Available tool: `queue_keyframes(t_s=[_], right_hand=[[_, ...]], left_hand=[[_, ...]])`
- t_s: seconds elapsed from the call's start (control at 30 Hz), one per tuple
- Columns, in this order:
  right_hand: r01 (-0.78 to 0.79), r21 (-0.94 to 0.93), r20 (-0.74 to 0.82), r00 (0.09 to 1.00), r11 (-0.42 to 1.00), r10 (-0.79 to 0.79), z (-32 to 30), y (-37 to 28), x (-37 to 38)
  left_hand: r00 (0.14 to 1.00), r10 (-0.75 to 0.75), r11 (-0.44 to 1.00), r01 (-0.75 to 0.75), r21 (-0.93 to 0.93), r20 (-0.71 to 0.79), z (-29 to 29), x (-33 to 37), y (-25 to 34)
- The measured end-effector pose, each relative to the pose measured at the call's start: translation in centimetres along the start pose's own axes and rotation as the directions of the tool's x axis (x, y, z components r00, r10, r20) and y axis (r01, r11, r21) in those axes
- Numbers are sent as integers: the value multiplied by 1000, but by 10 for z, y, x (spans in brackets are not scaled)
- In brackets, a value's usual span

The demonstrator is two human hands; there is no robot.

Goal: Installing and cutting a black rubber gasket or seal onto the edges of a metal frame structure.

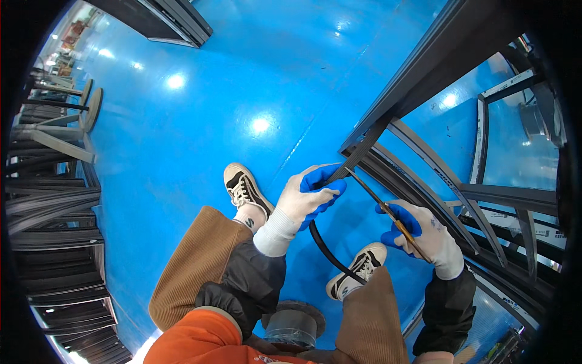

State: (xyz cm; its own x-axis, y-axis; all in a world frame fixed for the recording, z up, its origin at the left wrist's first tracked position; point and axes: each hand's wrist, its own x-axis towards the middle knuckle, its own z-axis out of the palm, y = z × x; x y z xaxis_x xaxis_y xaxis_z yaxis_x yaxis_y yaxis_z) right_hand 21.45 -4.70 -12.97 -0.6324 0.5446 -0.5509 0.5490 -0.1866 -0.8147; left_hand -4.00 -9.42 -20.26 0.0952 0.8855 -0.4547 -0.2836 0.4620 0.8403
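Observation:
My left hand (306, 197), in a white glove with blue palm and fingers, is closed around a black rubber sealing strip (329, 255) by the corner of a dark metal frame (418, 79). From under that hand the strip curves down past my right shoe. In my right hand (424, 233), gloved the same way, is a long thin screwdriver-like tool (401, 227) with an amber grip. Its narrow tip points up and left, close to the left fingers and the strip at the frame corner. Whether the tip touches the strip, I cannot tell.
Dark frames with crossbars (509, 197) stand at my right. A round grey spool-like stand (291, 324) is between my legs. Stacked dark profiles (54, 212) line the left side, and another frame end (176, 24) juts in at the top. The floor (200, 115) is glossy blue.

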Motion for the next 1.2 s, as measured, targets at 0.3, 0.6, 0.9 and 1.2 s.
queue_keyframes(t_s=[0.3,0.6,0.9,1.2], right_hand=[[22,49,-63,998,999,-19,3,1,5],[17,73,-76,997,997,-11,3,13,6],[-88,80,-28,996,993,90,3,1,9],[3,-202,-71,997,979,-18,0,-8,20]], left_hand=[[1000,-17,999,18,50,-21,0,3,3],[997,-45,992,51,112,-60,3,5,6],[998,-3,973,18,230,-64,4,7,7],[992,104,871,-59,488,-67,1,6,13]])
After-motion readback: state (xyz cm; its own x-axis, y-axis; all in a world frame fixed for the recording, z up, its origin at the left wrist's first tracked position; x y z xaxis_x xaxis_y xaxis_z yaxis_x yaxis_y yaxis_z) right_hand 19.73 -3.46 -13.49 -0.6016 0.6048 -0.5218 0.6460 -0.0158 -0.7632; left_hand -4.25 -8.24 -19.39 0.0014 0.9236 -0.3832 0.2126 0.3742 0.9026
